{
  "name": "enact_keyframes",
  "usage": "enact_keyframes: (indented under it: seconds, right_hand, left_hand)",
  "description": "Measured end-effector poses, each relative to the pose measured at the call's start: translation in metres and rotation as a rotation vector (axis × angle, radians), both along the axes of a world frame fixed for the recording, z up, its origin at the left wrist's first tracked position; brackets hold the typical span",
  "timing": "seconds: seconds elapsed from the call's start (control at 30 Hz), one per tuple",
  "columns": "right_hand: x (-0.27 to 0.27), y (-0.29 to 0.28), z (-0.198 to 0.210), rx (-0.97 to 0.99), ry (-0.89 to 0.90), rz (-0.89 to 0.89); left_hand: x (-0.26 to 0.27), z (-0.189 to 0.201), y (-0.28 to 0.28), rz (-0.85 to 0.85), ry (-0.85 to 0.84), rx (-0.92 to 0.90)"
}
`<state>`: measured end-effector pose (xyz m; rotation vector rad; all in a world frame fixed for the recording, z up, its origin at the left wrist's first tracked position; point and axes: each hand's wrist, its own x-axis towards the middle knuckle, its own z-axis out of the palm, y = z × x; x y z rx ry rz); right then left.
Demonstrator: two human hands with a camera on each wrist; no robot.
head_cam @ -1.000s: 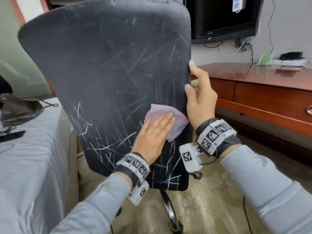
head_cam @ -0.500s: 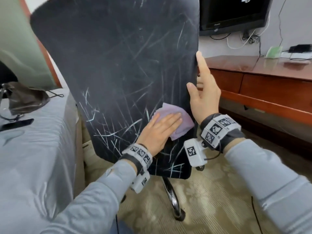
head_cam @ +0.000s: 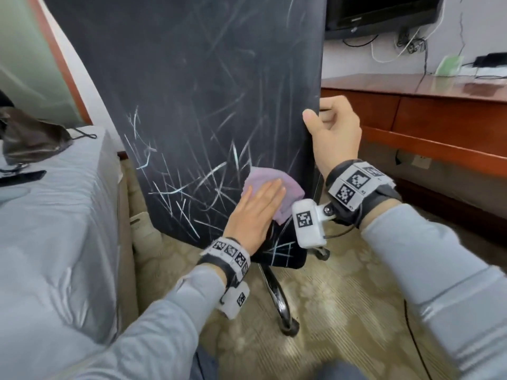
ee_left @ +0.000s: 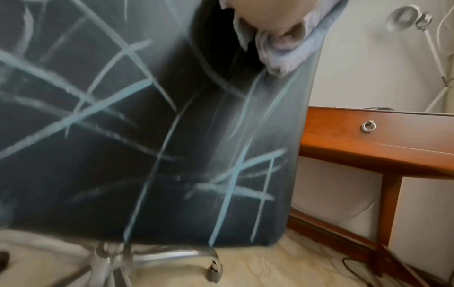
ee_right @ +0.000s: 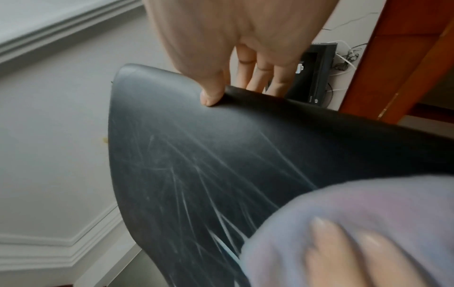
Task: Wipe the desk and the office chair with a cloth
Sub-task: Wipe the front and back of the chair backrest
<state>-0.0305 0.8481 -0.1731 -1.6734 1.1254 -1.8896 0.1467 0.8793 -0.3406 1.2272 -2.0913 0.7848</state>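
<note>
Pressing flat with straight fingers, the left hand (head_cam: 256,212) pins the lilac cloth (head_cam: 270,187) against the office chair (head_cam: 208,100) back's lower right area, at five o'clock. The right hand (head_cam: 333,134) grips the back's three-o'clock edge, thumb in front, fingers curled behind. The desk (head_cam: 439,105) stands at two o'clock.

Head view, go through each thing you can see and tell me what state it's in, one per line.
Chair back: upright, covered in pale streaks, lower part still marked.
Cloth: bunched, pressed flat against the chair back.
Left hand: fingers straight, pressing the cloth.
Right hand: gripping the chair back's right edge.
Desk: drawers closed.
TV: screen dark.
</note>
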Motion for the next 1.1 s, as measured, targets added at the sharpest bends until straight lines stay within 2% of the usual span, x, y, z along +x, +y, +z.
enact_keyframes:
  seconds: [0.07,0.13,0.2,0.23,0.3,0.4,0.47,0.57,0.7,0.77,0.93,1.0,1.1]
  right_hand:
    - [0.002,0.005,-0.015,0.028,-0.006,-0.017]
    - [0.002,0.006,-0.024,0.063,-0.003,-0.024]
    - [0.002,0.005,-0.027,0.091,-0.005,-0.024]
    - [0.002,0.003,-0.027,0.097,0.002,-0.030]
    - [0.001,0.000,-0.025,0.098,0.010,-0.040]
    - [-0.004,0.000,-0.030,0.087,0.022,-0.061]
    - [-0.006,0.001,-0.041,0.102,0.040,-0.059]
    - [-0.011,-0.001,-0.054,0.152,0.081,-0.057]
    - [-0.015,-0.007,-0.052,0.166,0.122,-0.003]
    - [-0.014,-0.011,-0.053,0.152,0.087,0.040]
    - [-0.009,-0.022,-0.062,0.082,-0.021,0.097]
    - [-0.009,-0.024,-0.063,0.067,-0.038,0.094]
    - [-0.011,-0.025,-0.063,0.058,-0.025,0.092]
  left_hand:
    - [-0.009,0.040,0.002,-0.040,0.042,-0.079]
    - [-0.027,0.083,-0.005,-0.103,0.204,-0.164]
    - [-0.046,0.106,-0.013,-0.157,0.345,-0.254]
    - [-0.050,0.105,-0.017,-0.172,0.374,-0.285]
    - [-0.044,0.077,-0.020,-0.184,0.340,-0.284]
    - [-0.025,0.013,-0.013,-0.183,0.178,-0.135]
    - [-0.017,-0.009,-0.006,-0.160,0.094,-0.078]
    - [-0.027,0.012,-0.004,-0.120,0.110,-0.115]
    - [-0.057,0.070,-0.015,-0.159,0.400,-0.251]
    - [-0.057,0.060,-0.017,-0.179,0.396,-0.276]
    - [-0.026,-0.030,-0.005,-0.164,0.125,-0.102]
    - [-0.028,-0.028,-0.004,-0.167,0.138,-0.122]
    - [-0.041,0.020,-0.004,-0.183,0.222,-0.251]
